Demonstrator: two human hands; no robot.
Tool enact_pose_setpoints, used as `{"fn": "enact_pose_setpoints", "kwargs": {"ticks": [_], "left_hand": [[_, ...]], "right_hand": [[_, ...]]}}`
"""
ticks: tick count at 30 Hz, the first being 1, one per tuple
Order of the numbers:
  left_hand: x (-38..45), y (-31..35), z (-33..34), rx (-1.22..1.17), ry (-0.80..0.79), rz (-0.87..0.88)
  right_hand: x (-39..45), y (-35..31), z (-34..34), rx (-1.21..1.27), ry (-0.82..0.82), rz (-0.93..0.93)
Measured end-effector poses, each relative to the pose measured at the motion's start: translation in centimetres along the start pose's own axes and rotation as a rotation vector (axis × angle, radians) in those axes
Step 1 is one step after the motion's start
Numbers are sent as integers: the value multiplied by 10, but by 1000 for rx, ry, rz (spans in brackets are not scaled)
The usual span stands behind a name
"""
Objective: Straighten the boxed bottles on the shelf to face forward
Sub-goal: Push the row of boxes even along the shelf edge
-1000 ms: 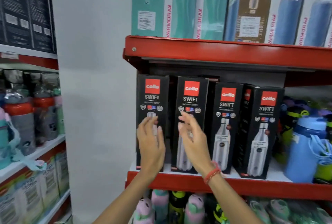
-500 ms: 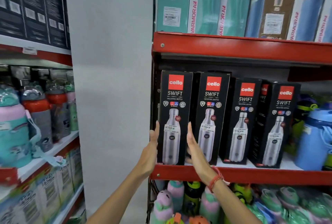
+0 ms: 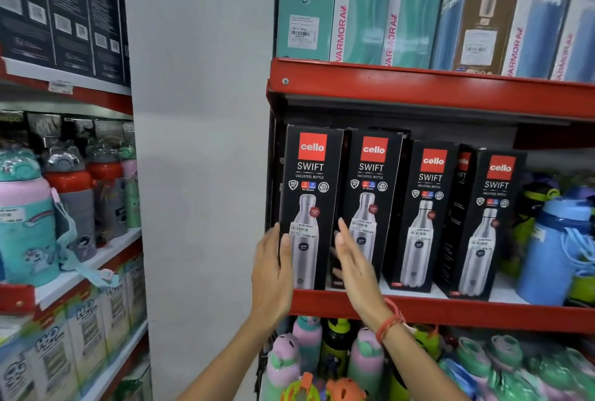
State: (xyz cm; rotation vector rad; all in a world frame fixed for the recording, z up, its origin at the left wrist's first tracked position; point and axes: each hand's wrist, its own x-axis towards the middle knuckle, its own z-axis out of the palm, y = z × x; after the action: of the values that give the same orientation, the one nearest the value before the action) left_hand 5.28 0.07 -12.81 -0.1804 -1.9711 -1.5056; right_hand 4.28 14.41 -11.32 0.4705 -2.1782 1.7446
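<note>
Black Cello Swift bottle boxes stand in a row on the red shelf (image 3: 483, 313). My left hand (image 3: 273, 268) wraps the left edge of the leftmost box (image 3: 309, 175), thumb on its front. My right hand (image 3: 354, 259) is flat and upright at that box's right side, in the gap before the second box (image 3: 372, 175). Both of these boxes face forward. The third box (image 3: 425, 207) sits a little farther back. The fourth box (image 3: 489, 223) is turned slightly and shows its left side. Another box (image 3: 463, 172) peeks out behind, mostly hidden.
A blue bottle (image 3: 553, 255) stands right of the boxes. Teal and blue boxes (image 3: 354, 7) fill the shelf above. Coloured children's bottles (image 3: 306, 346) crowd the shelf below. A white wall (image 3: 199, 143) separates a left rack with more bottles (image 3: 70, 201).
My hands went from the fronts of the two left boxes to either side of the leftmost box. My left thumb has since come round onto its front.
</note>
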Motion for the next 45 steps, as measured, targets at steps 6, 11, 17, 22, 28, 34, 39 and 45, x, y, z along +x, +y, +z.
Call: {"fn": "enact_pose_setpoints", "kwargs": {"ticks": [6,11,17,22,28,34,39,45], "left_hand": [[-18,40,51,-131,-252,100],[-20,34,94,-156,-408,-151],[-14,32,106,-109,-363,-255],[-12,28,99,-43,-330,-289],[-24,24,89,-67,-327,-282],[-32,33,85,-84,-334,-269],[-41,42,93,92,-96,-80],[-43,72,145,13,-191,190]], "right_hand": [[2,12,-44,44,337,-42],[2,25,-66,29,215,57],[8,29,-77,12,61,156],[7,30,-82,32,-71,196],[-7,29,-96,-37,-85,176],[-16,28,-98,-38,-94,149],[-17,29,-113,-25,-56,97],[-9,41,-154,-50,306,44]]}}
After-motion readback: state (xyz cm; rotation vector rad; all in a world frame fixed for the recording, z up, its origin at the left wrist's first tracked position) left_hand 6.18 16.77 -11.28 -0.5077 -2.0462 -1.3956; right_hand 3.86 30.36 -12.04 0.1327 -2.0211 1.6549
